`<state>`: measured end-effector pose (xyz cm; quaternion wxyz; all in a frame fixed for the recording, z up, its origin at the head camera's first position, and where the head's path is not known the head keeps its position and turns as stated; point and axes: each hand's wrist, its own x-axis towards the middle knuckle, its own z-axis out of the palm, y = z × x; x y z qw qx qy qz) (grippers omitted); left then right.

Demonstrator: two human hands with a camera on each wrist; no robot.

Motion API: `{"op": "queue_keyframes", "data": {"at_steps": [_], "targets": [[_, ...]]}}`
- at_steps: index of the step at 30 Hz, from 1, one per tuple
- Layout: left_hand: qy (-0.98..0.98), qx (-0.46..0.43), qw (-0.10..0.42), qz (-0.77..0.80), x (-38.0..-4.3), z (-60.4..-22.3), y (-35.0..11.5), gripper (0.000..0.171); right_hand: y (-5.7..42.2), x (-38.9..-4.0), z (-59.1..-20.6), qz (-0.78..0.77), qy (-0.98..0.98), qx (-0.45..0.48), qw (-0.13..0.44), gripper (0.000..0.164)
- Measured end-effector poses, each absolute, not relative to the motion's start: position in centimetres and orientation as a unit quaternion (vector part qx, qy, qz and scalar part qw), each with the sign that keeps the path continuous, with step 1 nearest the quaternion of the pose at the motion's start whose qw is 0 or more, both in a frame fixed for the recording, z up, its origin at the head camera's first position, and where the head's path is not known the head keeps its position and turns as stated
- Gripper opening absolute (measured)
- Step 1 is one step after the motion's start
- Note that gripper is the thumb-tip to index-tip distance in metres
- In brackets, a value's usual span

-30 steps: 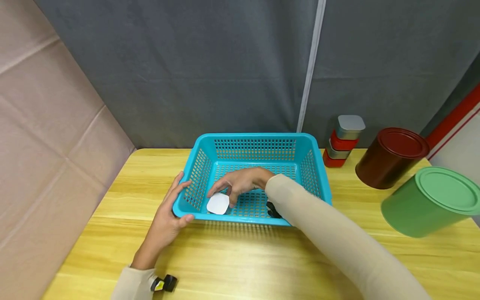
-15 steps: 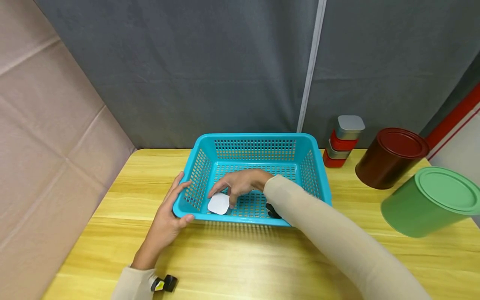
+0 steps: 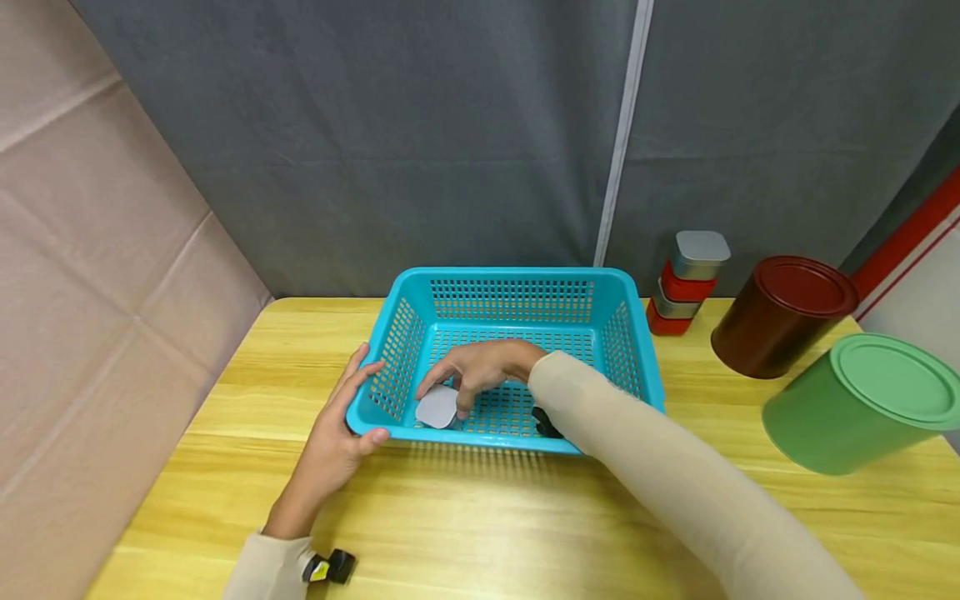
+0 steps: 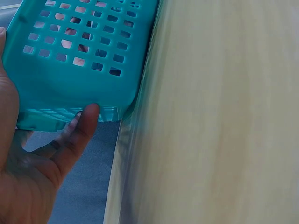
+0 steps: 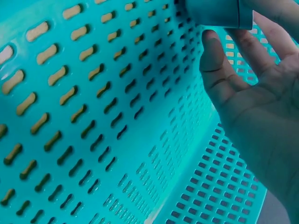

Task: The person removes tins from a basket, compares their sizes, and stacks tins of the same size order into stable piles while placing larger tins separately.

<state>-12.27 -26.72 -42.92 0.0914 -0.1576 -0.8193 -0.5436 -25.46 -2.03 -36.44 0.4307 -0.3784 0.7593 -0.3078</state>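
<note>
In the head view, a turquoise plastic basket (image 3: 513, 273) with perforated walls stands on the wooden table. My left hand (image 3: 326, 450) grips its front left corner, thumb on the front rim and fingers over the left side. From the left wrist, the fingers (image 4: 77, 135) show against the basket's outer wall. Inside the basket, my right hand (image 3: 483, 367) holds a small silver tin (image 3: 435, 406) with rounded corners, close to the front wall at the left. The right wrist view shows the tin (image 5: 215, 13) by the fingers, partly cut off by the frame.
Right of the basket stands a stack of silver and red tins (image 3: 681, 283). Beside it are a dark red can (image 3: 780, 321) and a green can (image 3: 847, 408), both lidded. A grey curtain (image 3: 412, 150) hangs behind the table (image 3: 465, 517), and a pale padded wall (image 3: 112, 275) borders the left.
The tin's top has turned from bright white to grey, tilting slightly, with more of its side showing. Both hands and the basket have hardly moved.
</note>
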Motion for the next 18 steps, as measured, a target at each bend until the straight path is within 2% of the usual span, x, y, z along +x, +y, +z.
{"op": "queue_keyframes", "data": {"at_steps": [18], "targets": [[-0.824, -0.148, 0.092, -0.539, -12.3, -42.7, -26.7, 0.079, 0.6, -26.0, -33.5, -0.39, 0.749, -0.386, 0.371, 0.059]]}}
